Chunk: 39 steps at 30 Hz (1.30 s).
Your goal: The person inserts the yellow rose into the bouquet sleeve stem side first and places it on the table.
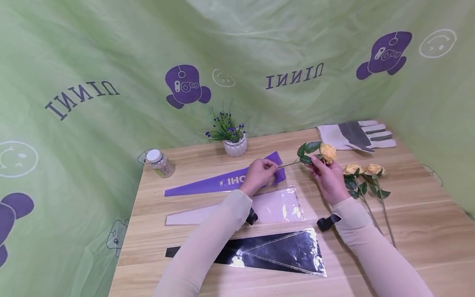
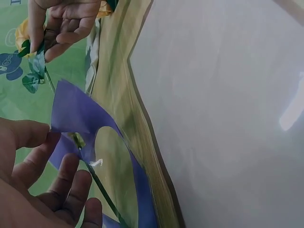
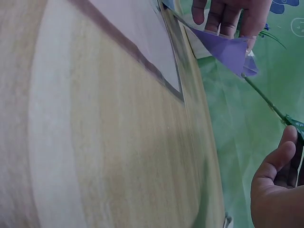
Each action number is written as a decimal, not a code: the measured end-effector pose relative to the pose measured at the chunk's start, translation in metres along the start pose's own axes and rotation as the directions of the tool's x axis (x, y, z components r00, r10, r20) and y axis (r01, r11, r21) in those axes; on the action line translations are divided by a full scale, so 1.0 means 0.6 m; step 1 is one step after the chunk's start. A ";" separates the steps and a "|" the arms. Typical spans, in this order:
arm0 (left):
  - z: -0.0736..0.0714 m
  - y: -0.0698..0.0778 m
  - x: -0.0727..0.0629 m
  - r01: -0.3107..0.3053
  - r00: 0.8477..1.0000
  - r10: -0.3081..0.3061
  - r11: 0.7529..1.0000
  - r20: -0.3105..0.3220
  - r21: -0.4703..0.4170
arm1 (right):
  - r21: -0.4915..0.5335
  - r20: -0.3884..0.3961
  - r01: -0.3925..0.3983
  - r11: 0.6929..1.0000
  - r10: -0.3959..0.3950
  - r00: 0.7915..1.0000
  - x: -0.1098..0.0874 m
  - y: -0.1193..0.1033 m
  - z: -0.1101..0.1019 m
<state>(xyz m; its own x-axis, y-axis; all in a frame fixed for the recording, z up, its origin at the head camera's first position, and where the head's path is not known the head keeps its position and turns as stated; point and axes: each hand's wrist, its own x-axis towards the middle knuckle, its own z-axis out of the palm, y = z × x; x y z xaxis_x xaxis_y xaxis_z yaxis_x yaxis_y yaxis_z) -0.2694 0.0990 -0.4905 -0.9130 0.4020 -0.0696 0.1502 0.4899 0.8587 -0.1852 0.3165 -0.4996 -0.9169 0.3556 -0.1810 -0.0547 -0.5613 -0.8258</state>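
My left hand (image 1: 259, 173) pinches the wide end of a purple flower sleeve (image 1: 204, 182) between thumb and forefinger. In the left wrist view the sleeve's mouth (image 2: 71, 107) stands parted, and a green stem (image 2: 102, 190) runs inside it, seen through a clear window. My right hand (image 1: 329, 181) holds a yellow-orange artificial rose (image 1: 328, 152) by the stem and leaves just below the bloom. The stem (image 3: 266, 100) reaches from these fingers into the sleeve. Bloom and green leaves (image 1: 306, 152) stay outside, right of the mouth.
A pale sleeve (image 1: 274, 204) and a black sleeve (image 1: 274, 251) lie nearer. Two more roses (image 1: 375, 169) lie right of my right hand. Behind are a potted plant (image 1: 235, 145), a white-capped jar (image 1: 163, 165) and work gloves (image 1: 352, 135). A green curtain (image 1: 259, 41) borders the table.
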 end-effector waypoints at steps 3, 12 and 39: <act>0.000 0.001 0.001 -0.003 1.000 0.003 1.000 -0.007 0.002 | 0.003 0.004 -0.003 1.000 0.003 1.000 0.000 -0.001 0.000; 0.001 0.006 -0.002 0.022 1.000 -0.021 0.999 0.011 -0.036 | -0.070 0.055 -0.028 0.997 0.032 0.998 0.001 0.008 0.011; 0.003 0.013 -0.006 0.028 0.999 -0.022 0.975 0.030 -0.222 | -0.295 0.023 -0.149 0.944 0.163 0.986 -0.013 0.047 0.036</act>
<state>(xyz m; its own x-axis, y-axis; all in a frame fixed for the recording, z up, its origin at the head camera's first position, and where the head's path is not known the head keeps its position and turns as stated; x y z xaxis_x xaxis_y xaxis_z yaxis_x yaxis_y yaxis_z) -0.2645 0.1029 -0.4843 -0.9043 0.4143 -0.1033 0.0368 0.3168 0.9478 -0.1882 0.2818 -0.5098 -0.9223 0.2423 -0.3012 0.2019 -0.3624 -0.9099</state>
